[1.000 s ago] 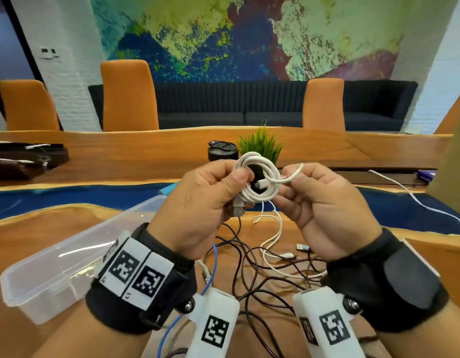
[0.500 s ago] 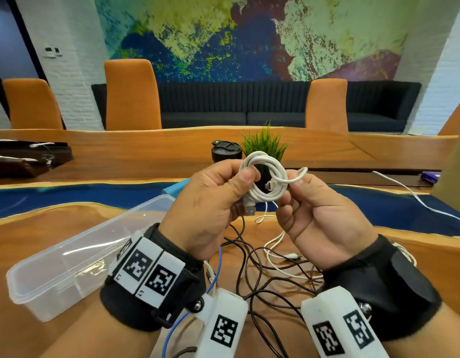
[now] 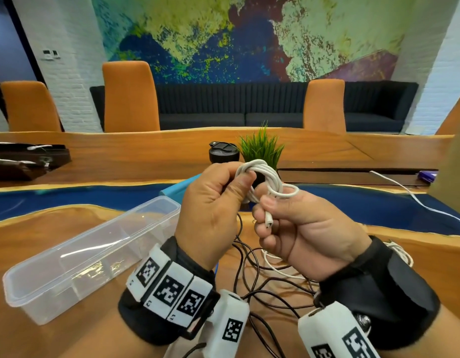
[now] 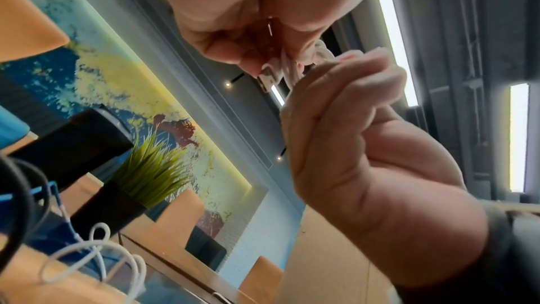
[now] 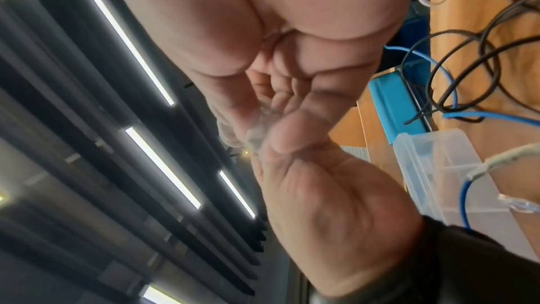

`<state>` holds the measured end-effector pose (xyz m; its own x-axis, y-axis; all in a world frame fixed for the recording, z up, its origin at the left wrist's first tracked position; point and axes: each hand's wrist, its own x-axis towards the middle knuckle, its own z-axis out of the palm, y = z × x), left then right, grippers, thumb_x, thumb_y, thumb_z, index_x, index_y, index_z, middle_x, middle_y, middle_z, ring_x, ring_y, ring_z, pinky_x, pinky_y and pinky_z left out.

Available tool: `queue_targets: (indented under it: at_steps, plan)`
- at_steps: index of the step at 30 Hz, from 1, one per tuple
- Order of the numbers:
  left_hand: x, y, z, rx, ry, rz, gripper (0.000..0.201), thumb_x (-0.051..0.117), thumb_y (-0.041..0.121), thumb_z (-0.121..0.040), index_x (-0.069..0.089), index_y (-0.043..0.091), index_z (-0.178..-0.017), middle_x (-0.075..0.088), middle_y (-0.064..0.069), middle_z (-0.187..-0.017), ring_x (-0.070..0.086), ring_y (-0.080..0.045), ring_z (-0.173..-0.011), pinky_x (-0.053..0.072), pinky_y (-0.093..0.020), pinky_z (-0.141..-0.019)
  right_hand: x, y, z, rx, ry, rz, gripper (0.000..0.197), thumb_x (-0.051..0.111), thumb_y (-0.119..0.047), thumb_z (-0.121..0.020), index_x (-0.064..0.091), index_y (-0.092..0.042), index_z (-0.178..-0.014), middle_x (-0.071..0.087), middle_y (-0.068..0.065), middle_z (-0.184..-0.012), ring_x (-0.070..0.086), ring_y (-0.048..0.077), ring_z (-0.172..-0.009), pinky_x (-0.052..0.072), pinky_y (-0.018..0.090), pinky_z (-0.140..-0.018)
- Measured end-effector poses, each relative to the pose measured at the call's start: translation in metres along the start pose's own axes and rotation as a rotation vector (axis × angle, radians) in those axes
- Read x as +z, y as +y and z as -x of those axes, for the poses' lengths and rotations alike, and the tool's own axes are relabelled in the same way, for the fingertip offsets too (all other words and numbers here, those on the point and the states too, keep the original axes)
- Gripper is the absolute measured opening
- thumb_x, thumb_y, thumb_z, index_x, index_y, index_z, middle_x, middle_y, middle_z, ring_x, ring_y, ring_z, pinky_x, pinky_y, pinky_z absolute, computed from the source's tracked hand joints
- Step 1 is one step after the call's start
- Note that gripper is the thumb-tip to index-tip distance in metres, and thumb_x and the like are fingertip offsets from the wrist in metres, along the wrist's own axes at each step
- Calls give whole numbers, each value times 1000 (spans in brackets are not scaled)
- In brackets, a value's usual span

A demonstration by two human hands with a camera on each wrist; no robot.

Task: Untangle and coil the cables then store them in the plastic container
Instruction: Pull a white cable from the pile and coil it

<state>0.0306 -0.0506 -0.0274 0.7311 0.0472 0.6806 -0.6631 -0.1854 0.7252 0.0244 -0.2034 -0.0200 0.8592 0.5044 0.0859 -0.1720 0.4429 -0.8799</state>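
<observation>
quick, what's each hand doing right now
Left hand: grips the coiled white cable.
Right hand: pinches the same cable's loose end.

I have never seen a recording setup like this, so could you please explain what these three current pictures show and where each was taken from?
No machine here: a person works with bare hands, wearing black wristbands that carry small cameras. The wide picture comes from a head-worn camera; the other two look up along each wrist at the fingers.

Both hands are raised above a wooden table. The left hand grips a coiled white cable, and the right hand pinches its free end with the plug showing.

On the table lie an open clear plastic container holding no cables, a tangle of black cables, a blue cable, a loose white cable, a black cup and a small green plant.
</observation>
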Motion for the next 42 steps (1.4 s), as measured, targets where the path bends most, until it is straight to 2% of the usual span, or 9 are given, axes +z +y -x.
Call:
queue_targets:
  at_steps: [3,10,17,20,25,29,31,37,42]
  plan:
    - [-3,-1,-5,-145,100,201,15,61,27,-93,75,21,-94,69,-5,-82,59,-20,-73,54,-35,-65,0,5,1,2,24,146,33,72,-2,-76,58,-7,-105,61,13,-67,57,19,-51,49,24,-43]
    - [-3,5,-9,-519,35,645,19,51,20,-97,66,12,-88,63,2,-61,54,-10,-54,48,-20,-52,-1,13,-5,-63,93,766,13,74,-5,-80,63,1,-80,62,12,-61,60,20,-54,52,33,-53]
    - [-2,13,-3,-380,-246,319,26,51,27,-94,67,8,-88,67,-2,-70,58,-3,-59,46,-14,-59,-19,-15,1,-427,282,1034,4,75,-25,-79,73,-22,-76,67,2,-67,59,15,-59,54,32,-56]
    - [-3,8,-2,-339,-290,171,29,54,35,-98,71,12,-95,69,-11,-84,60,-22,-80,53,-47,-82,-11,-16,3,-528,288,978,2,72,-15,-83,75,-17,-83,71,4,-70,66,17,-62,57,31,-57]
    - [-4,10,-2,-349,-255,203,26,49,24,-99,65,3,-102,68,-3,-78,65,-9,-67,54,-25,-60,-6,-18,7,-490,202,809,12,69,-7,-84,75,-9,-94,75,10,-83,72,28,-77,61,42,-69]
    - [-4,2,-3,-243,-122,93,22,56,33,-97,69,16,-96,71,-8,-83,67,-22,-76,57,-41,-68,-4,-24,11,-289,71,601,24,63,3,-86,72,-9,-104,74,13,-97,72,26,-90,60,37,-76]
    - [-5,0,-3,-182,-58,31,18,57,30,-97,70,18,-97,71,-8,-86,67,-20,-76,57,-39,-66,0,-23,13,-223,47,546,30,71,-12,-78,69,-14,-108,72,12,-101,71,26,-91,60,40,-74]
    - [-2,4,2,-40,-85,-106,14,58,23,-98,71,18,-103,70,4,-83,64,-6,-74,53,-24,-64,7,-4,4,-460,350,768,15,70,-8,-84,65,-13,-97,72,7,-75,71,22,-63,60,39,-59]
    - [3,-1,5,-77,-171,-238,29,44,39,-94,66,21,-101,64,3,-83,57,-8,-73,51,-35,-66,-1,-3,2,-479,372,827,17,65,-4,-87,69,-16,-98,73,6,-73,70,20,-60,59,37,-57]
